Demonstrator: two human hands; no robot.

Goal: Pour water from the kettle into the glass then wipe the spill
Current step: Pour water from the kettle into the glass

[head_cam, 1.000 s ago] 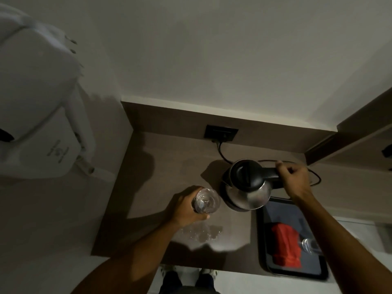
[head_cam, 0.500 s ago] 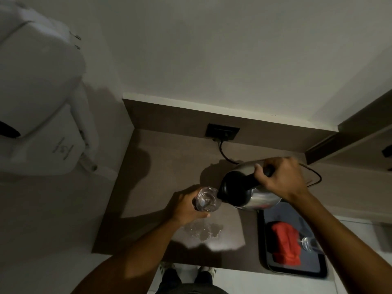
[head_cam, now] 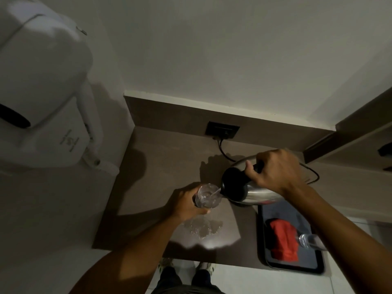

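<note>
Now right hand (head_cam: pixel 275 168) tilting kettle (head_cam: pixel 244 187)

Dim room; pale wall (head_cam: pixel 212 49); brown counter (head_cam: pixel 161 166); black socket (head_cam: pixel 222 130).

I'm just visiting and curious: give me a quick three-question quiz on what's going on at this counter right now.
1. True or false: the kettle stands upright on its base.
2. What does the left hand hold? A) glass B) red cloth C) tray
3. Fill in: the red cloth lies on the black ____.

Key
1. False: the right hand tilts it, and water streams into the glass.
2. A.
3. Tray. The spill on the counter is not yet wiped.
</note>
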